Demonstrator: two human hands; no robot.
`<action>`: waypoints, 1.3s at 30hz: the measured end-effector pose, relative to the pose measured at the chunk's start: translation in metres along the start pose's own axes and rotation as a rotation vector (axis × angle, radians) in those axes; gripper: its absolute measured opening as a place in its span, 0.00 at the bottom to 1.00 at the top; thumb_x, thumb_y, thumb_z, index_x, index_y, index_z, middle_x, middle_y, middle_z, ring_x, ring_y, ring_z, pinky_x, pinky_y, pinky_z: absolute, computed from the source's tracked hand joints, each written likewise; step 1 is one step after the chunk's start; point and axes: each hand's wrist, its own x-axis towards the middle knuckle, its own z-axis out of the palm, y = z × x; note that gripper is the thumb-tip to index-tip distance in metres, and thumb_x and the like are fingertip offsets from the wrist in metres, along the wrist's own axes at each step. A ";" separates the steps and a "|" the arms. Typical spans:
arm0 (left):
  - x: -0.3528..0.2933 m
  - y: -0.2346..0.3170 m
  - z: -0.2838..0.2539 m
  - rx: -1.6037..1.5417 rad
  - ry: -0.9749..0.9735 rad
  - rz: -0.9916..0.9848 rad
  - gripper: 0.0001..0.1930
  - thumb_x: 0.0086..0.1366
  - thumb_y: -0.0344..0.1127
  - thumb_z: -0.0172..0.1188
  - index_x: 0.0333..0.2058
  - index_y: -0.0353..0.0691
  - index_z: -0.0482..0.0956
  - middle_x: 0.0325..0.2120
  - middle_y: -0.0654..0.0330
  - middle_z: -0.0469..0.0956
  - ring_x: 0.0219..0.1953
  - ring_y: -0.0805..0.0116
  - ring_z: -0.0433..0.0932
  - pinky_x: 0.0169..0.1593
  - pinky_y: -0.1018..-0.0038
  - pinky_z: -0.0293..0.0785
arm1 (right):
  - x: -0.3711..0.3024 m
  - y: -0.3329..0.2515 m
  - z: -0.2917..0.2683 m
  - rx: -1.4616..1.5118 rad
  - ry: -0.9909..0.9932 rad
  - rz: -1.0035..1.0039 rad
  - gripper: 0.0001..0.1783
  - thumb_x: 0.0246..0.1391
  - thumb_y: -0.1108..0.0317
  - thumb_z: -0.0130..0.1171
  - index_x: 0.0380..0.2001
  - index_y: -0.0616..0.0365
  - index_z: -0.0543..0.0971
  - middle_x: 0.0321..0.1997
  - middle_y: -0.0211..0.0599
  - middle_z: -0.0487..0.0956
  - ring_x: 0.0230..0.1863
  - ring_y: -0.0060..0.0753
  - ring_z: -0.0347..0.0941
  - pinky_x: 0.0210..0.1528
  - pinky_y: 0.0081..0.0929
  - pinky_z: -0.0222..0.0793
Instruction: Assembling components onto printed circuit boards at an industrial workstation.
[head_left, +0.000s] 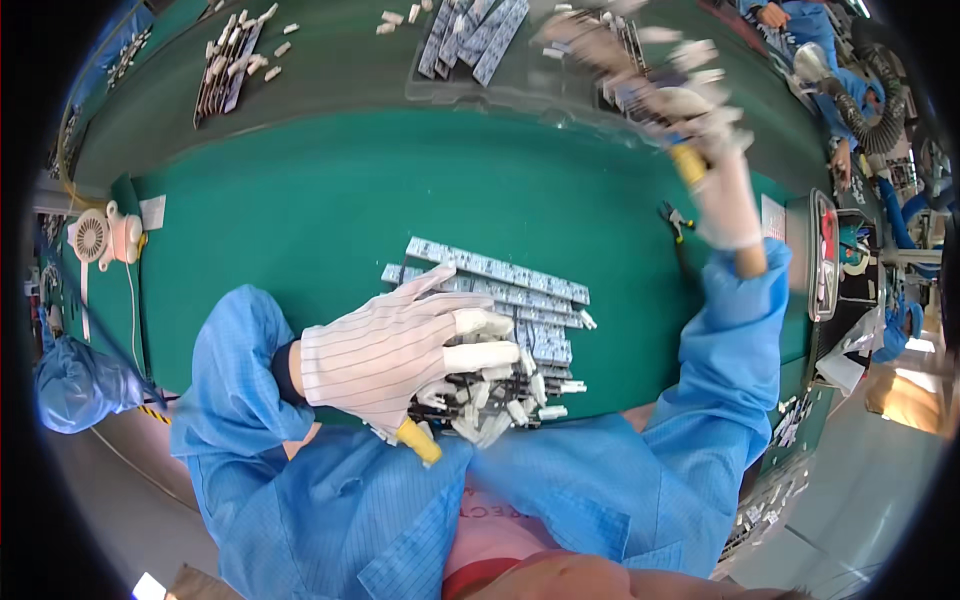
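In front of my body lies a pile of narrow circuit board strips [500, 268], with a tangle of white plug connectors [490, 408] at its near end. My left hand [385, 360], in a striped white glove with yellow at one fingertip, rests on the pile with fingers stretched out and spread. At the upper right, my gloved right hand [715, 165] reaches out over the far edge of the green mat and is smeared by motion. Blurred strips with white connectors [640, 80] are right at its fingers; whether it grips them is not clear.
A clear plastic tray [470, 98] with more board strips stands on the dark far strip. Another connector bundle [228, 70] lies at the far left. Small pliers [676, 220] lie near my right forearm. A small fan [105, 237] stands at left; co-workers sit at upper right.
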 end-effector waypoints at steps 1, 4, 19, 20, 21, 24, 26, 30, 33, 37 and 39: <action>0.002 0.001 0.001 -0.011 -0.005 -0.003 0.55 0.30 0.57 0.73 0.61 0.51 0.59 0.56 0.58 0.63 0.62 0.53 0.58 0.64 0.49 0.46 | -0.006 -0.005 0.019 -0.277 -0.095 -0.254 0.23 0.53 0.82 0.47 0.54 0.60 0.67 0.50 0.48 0.72 0.56 0.47 0.67 0.61 0.32 0.60; 0.002 0.007 0.003 0.101 -0.075 -0.023 0.59 0.23 0.59 0.74 0.60 0.50 0.61 0.59 0.58 0.60 0.64 0.52 0.53 0.66 0.45 0.41 | -0.027 0.020 0.068 -0.650 -0.286 -0.484 0.27 0.47 0.84 0.50 0.53 0.56 0.67 0.55 0.43 0.69 0.59 0.49 0.64 0.62 0.35 0.58; -0.028 0.044 0.063 0.479 0.179 -0.216 0.26 0.57 0.39 0.52 0.56 0.67 0.65 0.51 0.67 0.69 0.59 0.56 0.63 0.61 0.36 0.47 | -0.043 0.010 0.082 -0.577 -0.385 -0.455 0.23 0.43 0.49 0.64 0.39 0.49 0.74 0.53 0.37 0.70 0.62 0.55 0.59 0.60 0.46 0.58; -0.027 0.042 0.070 0.421 0.276 -0.225 0.23 0.59 0.36 0.47 0.54 0.66 0.68 0.47 0.68 0.71 0.56 0.57 0.66 0.60 0.37 0.52 | -0.043 0.012 0.082 -0.575 -0.370 -0.478 0.23 0.43 0.49 0.63 0.39 0.49 0.74 0.52 0.37 0.70 0.62 0.55 0.60 0.60 0.46 0.59; -0.029 0.039 0.075 0.426 0.279 -0.232 0.23 0.59 0.36 0.47 0.54 0.66 0.68 0.47 0.68 0.71 0.56 0.57 0.66 0.60 0.37 0.52 | -0.043 0.012 0.082 -0.573 -0.354 -0.501 0.23 0.43 0.48 0.63 0.39 0.49 0.74 0.52 0.37 0.70 0.62 0.55 0.60 0.59 0.45 0.59; -0.029 0.029 0.079 0.474 0.404 -0.194 0.22 0.57 0.38 0.49 0.52 0.64 0.71 0.46 0.69 0.72 0.54 0.58 0.68 0.59 0.39 0.54 | -0.040 0.010 0.081 -0.561 -0.369 -0.502 0.24 0.44 0.47 0.63 0.39 0.50 0.74 0.52 0.38 0.70 0.62 0.55 0.60 0.59 0.45 0.60; -0.023 0.023 0.075 0.447 0.409 -0.233 0.24 0.55 0.40 0.52 0.53 0.62 0.71 0.47 0.66 0.71 0.56 0.56 0.66 0.59 0.38 0.53 | -0.037 0.009 0.080 -0.537 -0.376 -0.486 0.23 0.45 0.49 0.63 0.40 0.51 0.74 0.51 0.38 0.71 0.62 0.54 0.60 0.60 0.43 0.60; 0.002 0.012 0.067 0.497 0.497 -0.245 0.25 0.54 0.40 0.53 0.54 0.59 0.69 0.49 0.62 0.69 0.56 0.53 0.63 0.56 0.38 0.54 | -0.018 0.015 0.076 -0.419 -0.364 -0.511 0.19 0.46 0.61 0.61 0.42 0.54 0.74 0.55 0.47 0.71 0.60 0.51 0.63 0.59 0.37 0.62; 0.008 0.019 0.061 0.555 0.420 -0.238 0.25 0.56 0.40 0.54 0.55 0.62 0.68 0.53 0.61 0.65 0.57 0.52 0.61 0.54 0.37 0.56 | -0.009 0.022 0.067 -0.314 -0.467 -0.379 0.19 0.46 0.66 0.59 0.44 0.56 0.74 0.55 0.53 0.70 0.59 0.50 0.64 0.59 0.34 0.62; -0.012 0.043 0.016 0.344 0.084 -0.285 0.40 0.42 0.48 0.70 0.57 0.58 0.65 0.58 0.57 0.60 0.61 0.47 0.56 0.57 0.35 0.50 | -0.013 -0.002 0.061 0.156 -0.499 -0.131 0.34 0.47 0.54 0.54 0.54 0.66 0.67 0.57 0.45 0.69 0.64 0.43 0.58 0.66 0.36 0.48; -0.022 0.045 -0.013 0.219 0.033 -0.246 0.43 0.40 0.48 0.72 0.58 0.57 0.64 0.57 0.55 0.61 0.61 0.49 0.57 0.59 0.39 0.50 | -0.012 0.005 0.051 0.309 -0.385 -0.216 0.41 0.44 0.48 0.58 0.56 0.65 0.65 0.59 0.45 0.66 0.65 0.41 0.58 0.67 0.37 0.46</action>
